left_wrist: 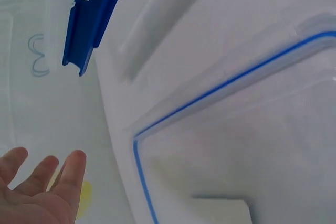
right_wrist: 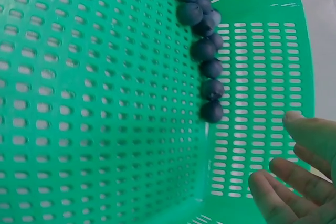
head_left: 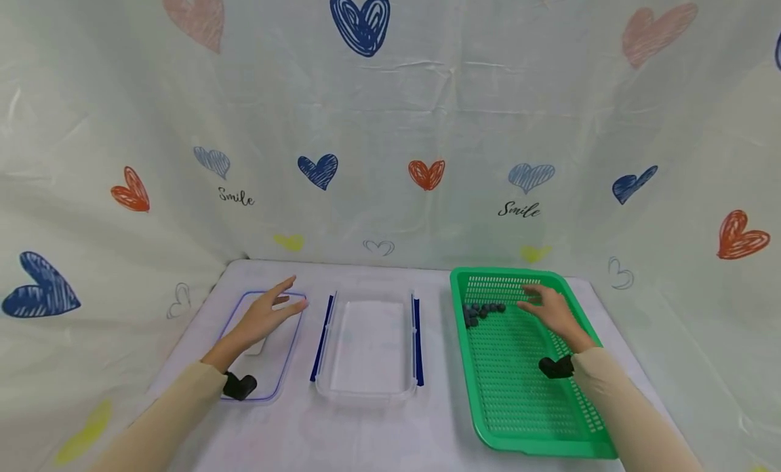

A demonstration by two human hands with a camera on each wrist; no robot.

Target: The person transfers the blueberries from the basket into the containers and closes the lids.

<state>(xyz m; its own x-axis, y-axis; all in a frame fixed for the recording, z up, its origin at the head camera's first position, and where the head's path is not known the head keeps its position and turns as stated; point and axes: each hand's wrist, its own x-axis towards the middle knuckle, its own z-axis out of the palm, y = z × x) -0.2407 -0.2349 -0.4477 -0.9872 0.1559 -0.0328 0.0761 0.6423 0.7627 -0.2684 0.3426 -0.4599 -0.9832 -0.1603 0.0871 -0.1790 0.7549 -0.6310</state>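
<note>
My right hand [head_left: 549, 310] hovers over the far right part of a green plastic basket [head_left: 525, 390], fingers loosely bent with nothing between them. Several blueberries [right_wrist: 205, 50] lie in a row along the basket's far wall, bunched toward the far left corner, a short way left of my fingertips. My left hand [head_left: 264, 319] is held above a clear lid with a blue seal [head_left: 287, 370], fingers spread and holding nothing. Between the two hands stands a clear plastic container [head_left: 369, 350], its blue side latches [head_left: 418, 343] folded outward; no food shows in it.
All of it stands on a white-covered table [head_left: 372, 438]. A small pale rectangular piece [left_wrist: 223, 211] lies at the lid, partly hidden by my left hand in the head view. Behind the table hangs a pale curtain [head_left: 378, 119] printed with hearts.
</note>
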